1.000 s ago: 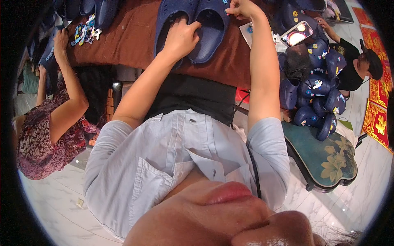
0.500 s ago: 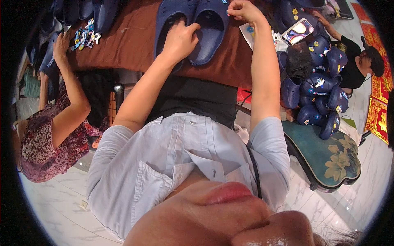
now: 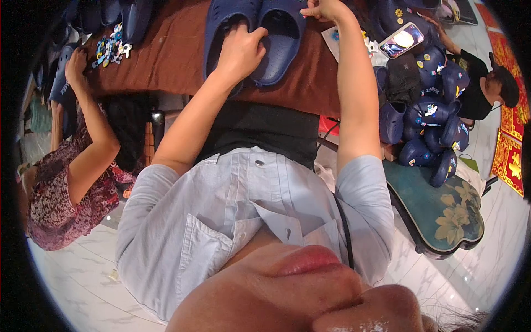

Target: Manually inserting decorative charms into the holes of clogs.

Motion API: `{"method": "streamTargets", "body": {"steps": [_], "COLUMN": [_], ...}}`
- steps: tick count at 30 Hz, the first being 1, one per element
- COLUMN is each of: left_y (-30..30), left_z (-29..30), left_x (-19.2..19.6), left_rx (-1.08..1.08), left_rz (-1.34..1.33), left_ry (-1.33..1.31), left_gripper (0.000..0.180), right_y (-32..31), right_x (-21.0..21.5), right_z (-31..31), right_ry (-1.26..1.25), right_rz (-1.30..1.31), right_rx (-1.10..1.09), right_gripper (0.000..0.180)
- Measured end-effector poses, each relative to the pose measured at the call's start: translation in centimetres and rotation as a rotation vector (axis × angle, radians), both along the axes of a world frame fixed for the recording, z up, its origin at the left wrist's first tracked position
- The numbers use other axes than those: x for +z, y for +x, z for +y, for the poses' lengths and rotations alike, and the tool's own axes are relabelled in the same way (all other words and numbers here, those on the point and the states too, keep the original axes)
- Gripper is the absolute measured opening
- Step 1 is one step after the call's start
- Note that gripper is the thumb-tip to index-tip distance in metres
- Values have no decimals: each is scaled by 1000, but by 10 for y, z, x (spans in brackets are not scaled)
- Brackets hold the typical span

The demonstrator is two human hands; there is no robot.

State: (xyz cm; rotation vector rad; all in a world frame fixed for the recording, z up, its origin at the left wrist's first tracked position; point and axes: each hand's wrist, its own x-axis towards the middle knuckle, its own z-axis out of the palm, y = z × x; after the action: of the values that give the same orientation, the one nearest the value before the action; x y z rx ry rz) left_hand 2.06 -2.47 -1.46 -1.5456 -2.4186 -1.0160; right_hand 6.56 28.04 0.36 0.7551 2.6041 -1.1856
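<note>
Two navy clogs (image 3: 279, 52) lie side by side on the brown cloth, heels toward me, their toes cut off by the top edge. My left hand (image 3: 241, 53) reaches into the left clog, its fingers partly hidden inside and its thumb stretched toward the right clog. I cannot see the fingertips' hold, but the hand grips the clog from within. Beside the right clog's outer edge, my right hand (image 3: 323, 10) is closed in a pinch on a tiny shoe charm, which barely shows at the fingertips.
Colourful charms (image 3: 113, 47) lie loose at left, near a co-worker's hand (image 3: 76, 62) on another navy clog (image 3: 62, 72). A phone (image 3: 401, 40) rests by a pile of decorated clogs (image 3: 431, 113) at right. Below it stands a flowered stool (image 3: 437, 205). Another person (image 3: 484, 83) sits beyond.
My right hand has moved slightly up and left, toward the top edge, still pinched. My left hand stays in the clog. The co-worker's clog at left is turned more upright.
</note>
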Motion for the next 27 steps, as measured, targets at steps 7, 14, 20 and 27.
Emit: {"method": "streamTargets", "body": {"steps": [7, 14, 20, 27], "left_y": [-1, -1, 0, 1], "left_z": [-2, 1, 1, 1], "left_x": [-1, -5, -4, 1], "left_rx": [8, -5, 3, 10], "left_rz": [-7, -9, -2, -25], "left_ry": [15, 33, 39, -37], "left_gripper": [31, 29, 29, 30], "right_y": [24, 43, 54, 60], "right_x": [-13, -27, -30, -25], "right_z": [-44, -70, -91, -93], "right_ry": [-16, 198, 525, 723], "right_rz": [546, 718, 856, 721], "right_rx": [-180, -375, -269, -118], "right_gripper": [22, 16, 13, 35]}}
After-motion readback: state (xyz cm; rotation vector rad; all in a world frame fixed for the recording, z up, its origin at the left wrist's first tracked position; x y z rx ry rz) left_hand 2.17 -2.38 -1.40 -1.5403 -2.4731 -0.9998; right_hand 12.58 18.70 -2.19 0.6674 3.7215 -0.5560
